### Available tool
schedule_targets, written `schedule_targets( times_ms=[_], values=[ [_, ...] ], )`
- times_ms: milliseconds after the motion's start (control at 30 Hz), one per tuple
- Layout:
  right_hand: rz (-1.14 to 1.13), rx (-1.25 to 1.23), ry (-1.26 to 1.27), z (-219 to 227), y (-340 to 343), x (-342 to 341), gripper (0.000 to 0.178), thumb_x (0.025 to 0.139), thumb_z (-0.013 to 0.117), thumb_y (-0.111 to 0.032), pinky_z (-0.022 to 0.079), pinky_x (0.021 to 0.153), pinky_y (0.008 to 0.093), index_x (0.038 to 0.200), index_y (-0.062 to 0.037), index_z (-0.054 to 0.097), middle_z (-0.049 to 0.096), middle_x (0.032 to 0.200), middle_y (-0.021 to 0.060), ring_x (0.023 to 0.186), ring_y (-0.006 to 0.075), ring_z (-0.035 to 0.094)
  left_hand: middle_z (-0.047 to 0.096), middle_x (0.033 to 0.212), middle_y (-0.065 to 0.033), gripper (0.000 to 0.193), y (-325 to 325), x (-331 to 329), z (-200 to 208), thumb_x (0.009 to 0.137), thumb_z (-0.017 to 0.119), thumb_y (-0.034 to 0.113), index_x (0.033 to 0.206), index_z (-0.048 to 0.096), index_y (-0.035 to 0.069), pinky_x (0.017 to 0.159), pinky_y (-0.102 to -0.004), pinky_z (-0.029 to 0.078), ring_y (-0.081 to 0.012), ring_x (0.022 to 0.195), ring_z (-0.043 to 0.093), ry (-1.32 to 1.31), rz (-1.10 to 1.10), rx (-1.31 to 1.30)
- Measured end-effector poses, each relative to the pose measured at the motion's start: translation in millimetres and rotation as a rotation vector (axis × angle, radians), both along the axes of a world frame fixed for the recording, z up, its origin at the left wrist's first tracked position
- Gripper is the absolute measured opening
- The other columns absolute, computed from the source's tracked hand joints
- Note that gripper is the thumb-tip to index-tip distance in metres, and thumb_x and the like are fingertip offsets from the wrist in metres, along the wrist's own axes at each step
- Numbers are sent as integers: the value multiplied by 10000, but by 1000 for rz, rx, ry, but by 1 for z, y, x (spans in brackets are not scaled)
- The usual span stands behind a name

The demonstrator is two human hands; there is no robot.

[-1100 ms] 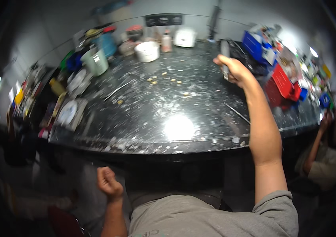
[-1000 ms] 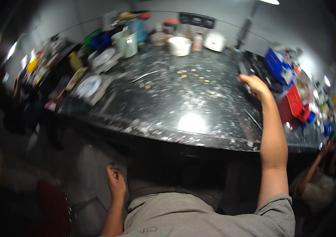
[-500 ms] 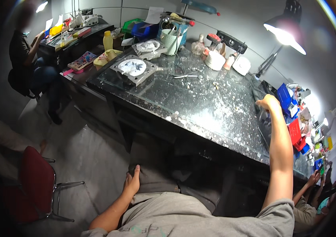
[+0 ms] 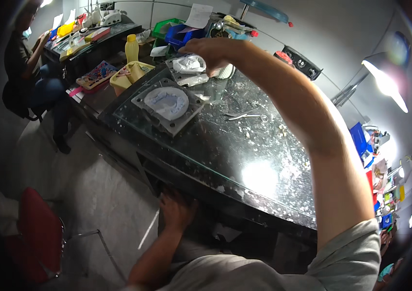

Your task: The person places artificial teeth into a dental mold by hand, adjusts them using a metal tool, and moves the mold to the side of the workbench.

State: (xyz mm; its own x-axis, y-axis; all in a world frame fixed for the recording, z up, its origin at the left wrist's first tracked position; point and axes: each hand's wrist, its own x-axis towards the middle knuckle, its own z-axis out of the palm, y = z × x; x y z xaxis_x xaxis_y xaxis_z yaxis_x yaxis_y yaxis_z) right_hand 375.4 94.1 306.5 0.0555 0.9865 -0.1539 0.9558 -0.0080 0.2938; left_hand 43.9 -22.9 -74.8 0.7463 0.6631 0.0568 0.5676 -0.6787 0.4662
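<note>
My right arm stretches across the bench, and my right hand (image 4: 211,54) hovers over its far side, back up, thumb and fingers apart, with nothing visible in it. It partly covers a pale green cup (image 4: 226,72). Just below the hand lies a grey metal flask half filled with white plaster (image 4: 189,64). A larger metal flask half (image 4: 173,125) sits nearer me, its round plaster (image 4: 167,103) showing a horseshoe-shaped hollow. Scissor-like metal pliers (image 4: 247,116) rest to its right. In shadow below the bench edge, my left hand (image 4: 177,211) lies on my leg, fingers loosely spread.
White debris speckles the dark bench (image 4: 215,160). A yellow tub (image 4: 130,77), a yellow bottle (image 4: 131,48) and a blue bin (image 4: 184,36) stand at the far left. A lamp (image 4: 385,80) hangs at right. Someone sits at the left near a red chair (image 4: 38,233).
My right hand has swung from the bench's right side to the far left, over the cup. My left hand has shifted forward toward the bench edge. The view has turned slightly.
</note>
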Motion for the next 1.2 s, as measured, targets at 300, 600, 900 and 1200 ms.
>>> schedule_targets(
  times_ms=[300,600,900,1200],
  values=[
    [-137,-60,-9,-41,38,19,1348,616,1017,-357,460,1173,551,1720,-169,266,513,1554,231,1436,400,483,492,1481,-387,996,30,-3,-17,925,705,636,1551,423,-85,1081,-618,435,-543,1314,529,7,-49,55],
    [-17,161,-153,26,-52,-41,1127,784,867,-597,368,1247,474,1669,-135,345,524,1572,209,1457,396,476,500,1504,-385,885,45,9,-52,973,676,608,1531,488,-53,1130,-599,434,-560,1351,521,34,-114,-85],
    [-323,252,352,23,-330,-125,1162,683,963,-445,617,824,478,1632,-111,382,724,1186,233,950,385,726,451,1599,-349,932,5,-71,0,922,755,534,1635,410,44,1274,-667,226,-535,1497,410,-86,-538,156],
    [-787,348,337,-25,-446,-176,1133,667,924,-384,515,1034,529,1640,-164,387,597,1175,284,1193,445,570,742,1342,-175,443,-63,-43,238,868,868,232,1256,782,36,1112,-470,518,-367,1328,648,-475,-1222,-549]
  ],
)
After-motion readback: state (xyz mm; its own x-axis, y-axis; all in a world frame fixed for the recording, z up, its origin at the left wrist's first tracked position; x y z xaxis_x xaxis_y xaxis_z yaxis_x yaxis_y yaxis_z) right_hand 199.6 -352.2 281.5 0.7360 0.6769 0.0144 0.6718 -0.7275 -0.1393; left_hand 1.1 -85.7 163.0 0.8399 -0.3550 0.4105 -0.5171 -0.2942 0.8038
